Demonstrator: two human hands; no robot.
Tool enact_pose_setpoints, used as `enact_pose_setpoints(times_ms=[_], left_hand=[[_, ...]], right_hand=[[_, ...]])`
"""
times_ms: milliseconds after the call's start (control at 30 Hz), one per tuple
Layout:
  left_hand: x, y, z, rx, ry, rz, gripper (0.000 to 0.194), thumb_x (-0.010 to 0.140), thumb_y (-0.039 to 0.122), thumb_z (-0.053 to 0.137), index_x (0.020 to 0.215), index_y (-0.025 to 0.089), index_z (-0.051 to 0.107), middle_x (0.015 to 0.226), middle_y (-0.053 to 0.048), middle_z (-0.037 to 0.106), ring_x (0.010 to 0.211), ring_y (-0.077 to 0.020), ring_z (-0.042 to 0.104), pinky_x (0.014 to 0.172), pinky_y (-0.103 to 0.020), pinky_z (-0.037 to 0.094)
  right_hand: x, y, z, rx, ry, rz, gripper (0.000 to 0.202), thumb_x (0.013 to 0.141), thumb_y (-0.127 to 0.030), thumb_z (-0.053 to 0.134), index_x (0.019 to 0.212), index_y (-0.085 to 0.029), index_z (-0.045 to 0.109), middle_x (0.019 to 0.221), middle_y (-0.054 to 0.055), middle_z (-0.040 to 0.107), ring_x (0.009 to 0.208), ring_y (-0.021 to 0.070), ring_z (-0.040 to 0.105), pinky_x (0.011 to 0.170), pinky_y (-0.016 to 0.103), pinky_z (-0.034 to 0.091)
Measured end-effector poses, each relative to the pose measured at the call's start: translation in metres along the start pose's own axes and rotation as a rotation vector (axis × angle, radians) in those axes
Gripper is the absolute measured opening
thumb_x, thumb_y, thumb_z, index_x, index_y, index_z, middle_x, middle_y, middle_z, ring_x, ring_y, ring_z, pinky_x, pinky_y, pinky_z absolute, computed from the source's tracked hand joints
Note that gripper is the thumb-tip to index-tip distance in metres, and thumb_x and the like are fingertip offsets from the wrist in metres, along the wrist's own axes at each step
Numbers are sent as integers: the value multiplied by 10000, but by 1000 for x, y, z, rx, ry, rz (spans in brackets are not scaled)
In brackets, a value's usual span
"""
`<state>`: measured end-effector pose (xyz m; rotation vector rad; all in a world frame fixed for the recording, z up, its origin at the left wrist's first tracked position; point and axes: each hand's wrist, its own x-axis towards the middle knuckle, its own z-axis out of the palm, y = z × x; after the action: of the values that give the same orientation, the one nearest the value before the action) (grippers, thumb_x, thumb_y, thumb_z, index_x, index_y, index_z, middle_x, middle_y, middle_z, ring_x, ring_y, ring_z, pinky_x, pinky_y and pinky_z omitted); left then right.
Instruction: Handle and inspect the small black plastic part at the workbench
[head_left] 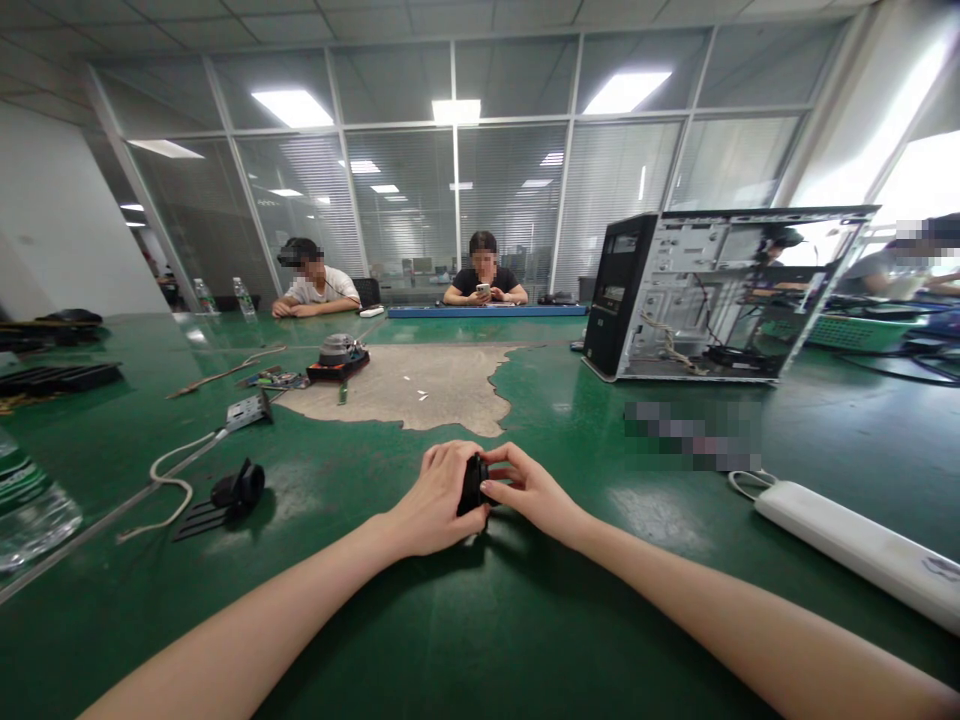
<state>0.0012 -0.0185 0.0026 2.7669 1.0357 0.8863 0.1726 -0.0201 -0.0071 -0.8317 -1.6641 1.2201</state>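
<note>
Worktop [450,640], green and glossy, spreads out beneath both arms in the head view, my only feed. Near the middle of it, I have a small black part [471,485] between the two hands; my left grip [435,505] is closed around its left side, with the thumb along the lower edge, while my right grip [529,492] is narrow, fingertips and thumb set against its right side. The fingers cover much of it, so I cannot tell whether it touches the surface below. Off to the left I see a slotted black piece [241,488], a pale cable [171,485] running to a metal bracket [247,410], and a clear bottle [34,505] at the picture's edge. Beyond the hands lies a tan patch [442,385], with a red-and-black fan unit [337,360] at its left. To my right stand an open computer case [611,310] and, nearer, a long white bar [855,545]. Across from me sit two people, one holding a phone [484,292].
</note>
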Motion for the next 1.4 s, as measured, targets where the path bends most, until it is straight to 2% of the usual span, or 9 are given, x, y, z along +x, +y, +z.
enact_pose_setpoints(times_ms=[100, 267, 500, 733, 900, 1100, 1400], left_hand=[[0, 0, -1, 4, 0, -2, 497, 695, 250, 520, 1141, 191, 311, 1096, -95, 436, 1059, -253, 388, 921, -436, 275], [0, 1, -1, -8, -13, -8, 506, 698, 236, 520, 1152, 185, 303, 1095, -91, 433, 1040, -239, 401, 921, -425, 292], [0, 1, 0, -20, 8, -3, 511, 688, 232, 516, 1149, 189, 298, 1098, -93, 441, 1035, -245, 412, 915, -435, 303], [0, 1, 1, 15, 6, -6, 525, 681, 246, 527, 1152, 191, 302, 1102, -92, 445, 1032, -252, 406, 911, -436, 291], [0, 1, 0, 22, 2, -7, 517, 689, 252, 537, 1146, 181, 307, 1104, -95, 441, 1043, -247, 395, 920, -424, 284], [0, 0, 1, 27, 12, -11, 519, 686, 271, 558, 1135, 182, 314, 1094, -92, 445, 1033, -248, 399, 912, -423, 296], [0, -4, 6, 39, 35, -9, 549, 656, 223, 583, 1135, 192, 317, 1098, -79, 448, 1033, -239, 402, 911, -414, 303]], right_hand=[[-1, -1, 0, 29, -8, -17, 293, 662, -265, 654, 878, -207, 465, 928, 5, 519, 901, 159, 557, 744, 300, 469], [-1, -1, 1, 12, 22, -23, 230, 695, -298, 625, 843, -204, 477, 910, 1, 519, 886, 150, 558, 758, 300, 463], [1, -1, 0, -43, 28, 12, 289, 710, -314, 612, 941, -202, 481, 961, 25, 537, 876, 149, 559, 805, 340, 456], [-2, -1, 1, 5, -5, -25, 282, 670, -235, 647, 887, -208, 469, 928, 2, 514, 904, 159, 552, 729, 289, 466], [-2, -2, 1, -12, 24, -30, 220, 711, -295, 611, 863, -204, 481, 908, 2, 529, 856, 140, 554, 759, 302, 454], [0, -1, 0, -42, 25, -24, 264, 718, -289, 606, 935, -207, 480, 945, 21, 534, 893, 149, 544, 789, 315, 454], [-1, 0, 1, 5, -2, -28, 255, 681, -266, 634, 867, -208, 468, 922, 0, 516, 878, 155, 561, 703, 278, 471]])
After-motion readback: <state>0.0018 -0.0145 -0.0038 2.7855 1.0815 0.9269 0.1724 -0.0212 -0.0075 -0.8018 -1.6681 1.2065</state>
